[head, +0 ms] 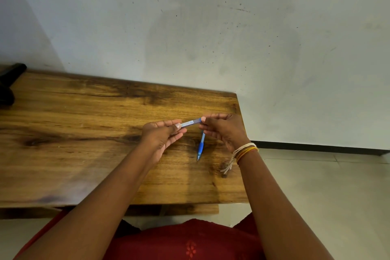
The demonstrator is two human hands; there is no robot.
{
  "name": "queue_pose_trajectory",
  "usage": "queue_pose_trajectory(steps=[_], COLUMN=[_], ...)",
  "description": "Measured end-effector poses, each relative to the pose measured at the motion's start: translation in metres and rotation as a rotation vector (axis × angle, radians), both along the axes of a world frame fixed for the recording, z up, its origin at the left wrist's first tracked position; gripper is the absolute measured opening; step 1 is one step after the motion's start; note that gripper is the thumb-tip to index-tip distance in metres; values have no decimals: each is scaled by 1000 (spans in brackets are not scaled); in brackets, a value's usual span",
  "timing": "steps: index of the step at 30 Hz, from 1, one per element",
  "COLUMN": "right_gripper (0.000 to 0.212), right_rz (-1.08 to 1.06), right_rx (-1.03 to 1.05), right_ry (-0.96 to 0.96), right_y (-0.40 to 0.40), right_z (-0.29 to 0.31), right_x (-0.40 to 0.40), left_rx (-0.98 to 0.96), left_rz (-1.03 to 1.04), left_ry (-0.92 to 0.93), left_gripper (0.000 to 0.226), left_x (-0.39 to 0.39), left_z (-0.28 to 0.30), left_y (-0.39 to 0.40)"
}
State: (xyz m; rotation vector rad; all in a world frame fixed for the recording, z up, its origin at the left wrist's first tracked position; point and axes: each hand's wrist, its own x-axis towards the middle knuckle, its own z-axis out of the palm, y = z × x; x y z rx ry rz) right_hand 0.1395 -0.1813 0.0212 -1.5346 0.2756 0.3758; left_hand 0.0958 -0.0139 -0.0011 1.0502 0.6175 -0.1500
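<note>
A pale blue pen barrel with a white label (191,122) is held level above the wooden table (84,133). My left hand (162,135) pinches its left end between thumb and fingers, and my right hand (221,129) pinches its right end. A second pen piece with a blue grip and a metal tip (200,146) points down toward me just below my right hand. Its upper end is hidden behind my right fingers, so I cannot tell whether they hold it or it lies on the table. Thread bands (244,151) circle my right wrist.
The table's right edge (242,154) runs close to my right wrist, with pale floor tiles (316,186) beyond. A black object (9,82) sits at the table's far left. A grey wall (211,27) stands right behind the table.
</note>
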Motion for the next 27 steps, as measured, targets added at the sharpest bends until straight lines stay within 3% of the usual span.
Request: queue_pose_trajectory(steps=[4,12,18,22,24,27], right_gripper=[5,18,12,8,22,35], right_rz=[8,64,47,-65,-46,107], right_rx=[10,-142,-203,-618,-768,-807], right_ry=[0,-106,-194,-257,-186,11], right_y=[0,7,15,5,-3,-4], right_z=[1,-2,-6,-11,-12,-11], right_x=[1,1,-1,1,3,0], left_rx=[6,50,481,709,783,904], left_rz=[17,5,-323,-245,-226,-233], left_ry=[3,17,41,28,0,5], left_gripper=[10,10,13,15,15,17], left_x=[1,1,-3,-3,-3,-5], left_z=[1,2,2,-3,-5,-7], left_y=[0,-1,-9,-10,-8,-10])
